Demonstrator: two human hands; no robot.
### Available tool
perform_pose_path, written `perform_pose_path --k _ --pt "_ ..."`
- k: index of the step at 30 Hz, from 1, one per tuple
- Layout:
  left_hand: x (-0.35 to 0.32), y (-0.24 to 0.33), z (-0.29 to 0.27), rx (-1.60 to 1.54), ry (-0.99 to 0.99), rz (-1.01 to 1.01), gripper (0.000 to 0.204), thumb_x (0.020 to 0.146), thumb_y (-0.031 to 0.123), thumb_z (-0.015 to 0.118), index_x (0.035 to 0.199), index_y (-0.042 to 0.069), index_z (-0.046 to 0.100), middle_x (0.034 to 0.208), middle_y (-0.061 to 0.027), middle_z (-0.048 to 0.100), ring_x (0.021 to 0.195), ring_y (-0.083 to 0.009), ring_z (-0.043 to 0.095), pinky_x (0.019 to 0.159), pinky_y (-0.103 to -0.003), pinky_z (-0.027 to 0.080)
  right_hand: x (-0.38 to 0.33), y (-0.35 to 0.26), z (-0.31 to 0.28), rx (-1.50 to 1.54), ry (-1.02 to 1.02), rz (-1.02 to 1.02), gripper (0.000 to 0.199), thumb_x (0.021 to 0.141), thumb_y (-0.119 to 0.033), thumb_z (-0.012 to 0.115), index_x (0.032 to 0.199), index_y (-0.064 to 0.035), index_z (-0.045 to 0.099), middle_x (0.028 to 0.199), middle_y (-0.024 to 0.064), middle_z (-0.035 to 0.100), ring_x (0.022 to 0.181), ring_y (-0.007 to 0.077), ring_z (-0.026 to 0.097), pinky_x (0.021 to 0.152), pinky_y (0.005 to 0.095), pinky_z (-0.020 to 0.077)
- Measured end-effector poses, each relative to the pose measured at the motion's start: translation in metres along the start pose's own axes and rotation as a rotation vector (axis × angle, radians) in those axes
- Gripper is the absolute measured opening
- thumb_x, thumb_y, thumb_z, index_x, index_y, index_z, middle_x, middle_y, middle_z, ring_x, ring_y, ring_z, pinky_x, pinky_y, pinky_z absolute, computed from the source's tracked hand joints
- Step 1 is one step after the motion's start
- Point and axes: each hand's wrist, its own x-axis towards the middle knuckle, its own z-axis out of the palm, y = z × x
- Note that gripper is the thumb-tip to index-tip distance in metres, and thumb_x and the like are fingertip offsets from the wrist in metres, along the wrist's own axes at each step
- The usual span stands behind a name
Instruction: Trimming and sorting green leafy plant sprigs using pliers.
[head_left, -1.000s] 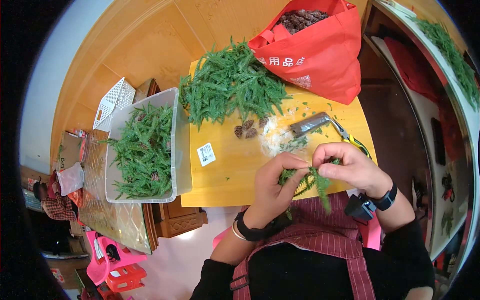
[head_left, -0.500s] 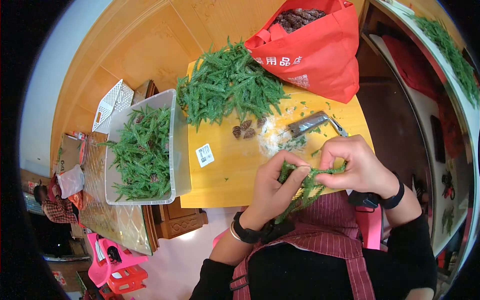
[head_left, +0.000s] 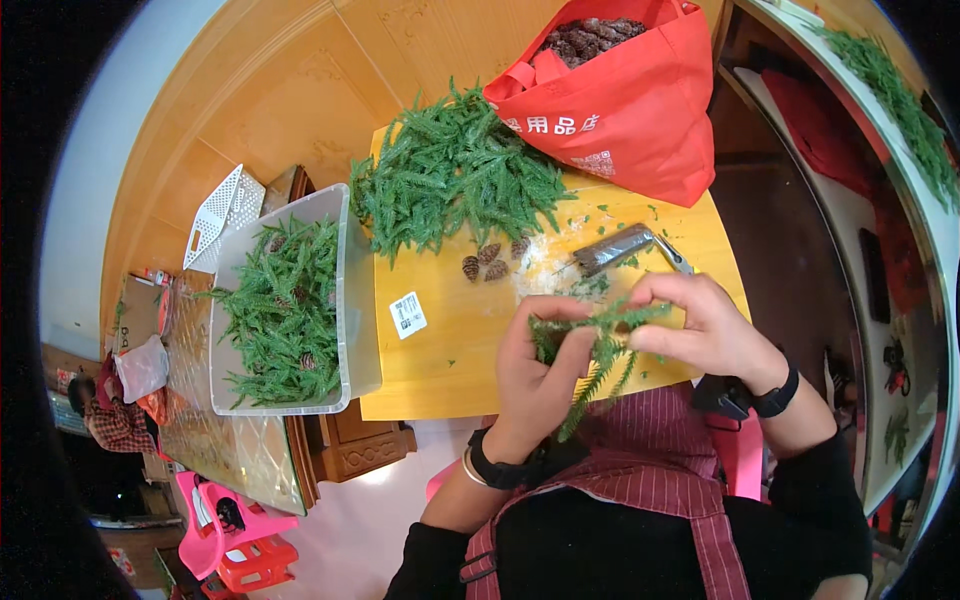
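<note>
My left hand [head_left: 540, 370] is closed on a green artificial pine sprig [head_left: 600, 355], whose needled branches spread out between my two hands. Thumb and forefinger of my right hand [head_left: 705, 330] stand apart around the sprig's right-hand tip, without a visible pinch. Just beyond, on the yellow table [head_left: 430, 365], lie a dark wrapped bundle [head_left: 612, 250], a metal-jawed tool [head_left: 672, 252] partly beside it, and white powder or flakes with green scraps. Several small pine cones [head_left: 487, 262] sit left of the powder. Behind them rises a heap of green pine sprigs [head_left: 455, 175].
A red bag [head_left: 630, 120] filled with pine cones stands at the table's back right. Left of the table is a translucent plastic bin [head_left: 347, 300] of sprigs and cones. A white label [head_left: 408, 314] lies nearby. Pink and red stools [head_left: 255, 565] stand lower left.
The right thumb and forefinger have parted from their pinch on the sprig. The sprig has turned, its branches now fanned out, and the left hand has shifted slightly left.
</note>
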Motion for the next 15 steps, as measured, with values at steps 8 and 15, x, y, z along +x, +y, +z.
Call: perform_pose_path --k 8,15 --pt "0.009 -0.004 -0.005 0.264 -0.211 0.441 0.016 0.077 -0.003 0.063 0.091 0.0 0.056 0.081 -0.0083 0.059 0.067 -0.0129 0.055 0.058 -0.023 0.043 -0.014 -0.003 0.007 0.555 0.004 0.242 0.019 0.077 -0.012 0.065 0.089 0.002 0.061 0.095 0.0103 0.061 0.098 0.0179 0.053 0.088 0.0308 0.0396" --pt "0.011 0.009 -0.006 0.43 -0.284 0.548 0.019 0.068 -0.003 0.071 0.083 0.003 0.06 0.078 -0.01 0.061 0.069 -0.021 0.058 0.061 -0.028 0.045 -0.017 -0.001 0.009 0.555 0.013 0.165 0.014 0.075 -0.006 0.068 0.086 0.0009 0.063 0.099 0.0099 0.059 0.097 0.014 0.053 0.086 0.027 0.0402"
